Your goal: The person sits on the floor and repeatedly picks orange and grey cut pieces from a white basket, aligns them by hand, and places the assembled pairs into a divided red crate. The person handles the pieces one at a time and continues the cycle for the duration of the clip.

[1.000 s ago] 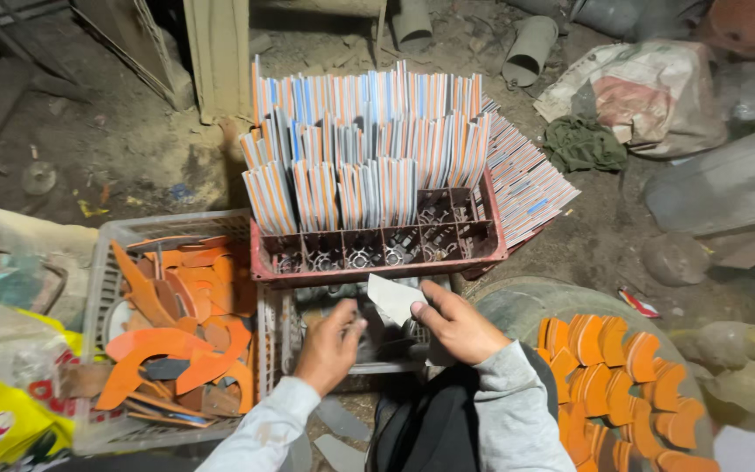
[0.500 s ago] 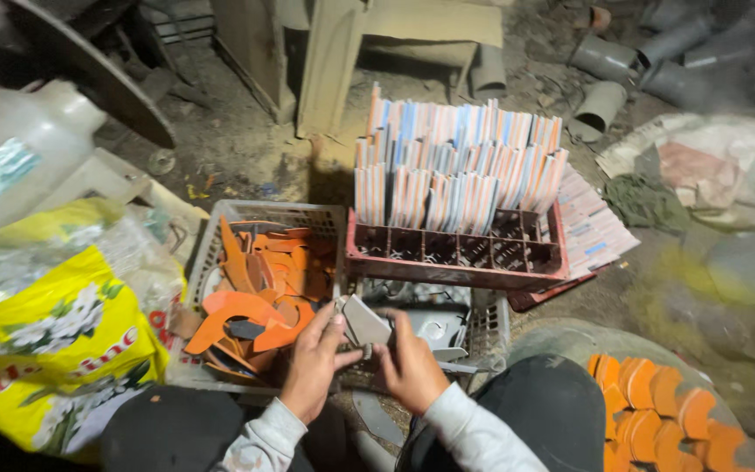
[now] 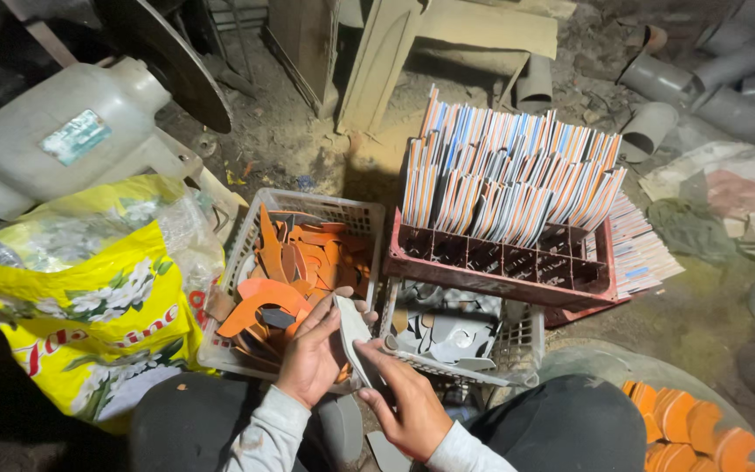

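Observation:
Both my hands hold a flat grey-white cut piece (image 3: 353, 336) edge-up in front of me. My left hand (image 3: 315, 354) cups its left side with the fingers raised. Under its lower edge, my right hand (image 3: 402, 400) pinches it. Just left of the hands, a white mesh basket (image 3: 236, 259) holds several orange cut shapes (image 3: 283, 280). Right of them, another white basket (image 3: 517, 339) holds grey offcuts (image 3: 447, 330). Behind that stands a red crate (image 3: 500, 273) packed with upright striped sheets (image 3: 509, 179).
A yellow flowered plastic bag (image 3: 89, 306) bulges at my left, under a white machine housing (image 3: 72, 131) with a dark disc. Orange pieces (image 3: 688, 424) lie stacked at lower right. Grey pipe sections (image 3: 701, 79) and a wooden stool (image 3: 412, 44) sit on the dirt floor beyond.
My view has swung left, bringing the yellow bag and machine into sight. The grey-white piece has come from the grey basket toward the orange basket, and my left hand has joined the right on it.

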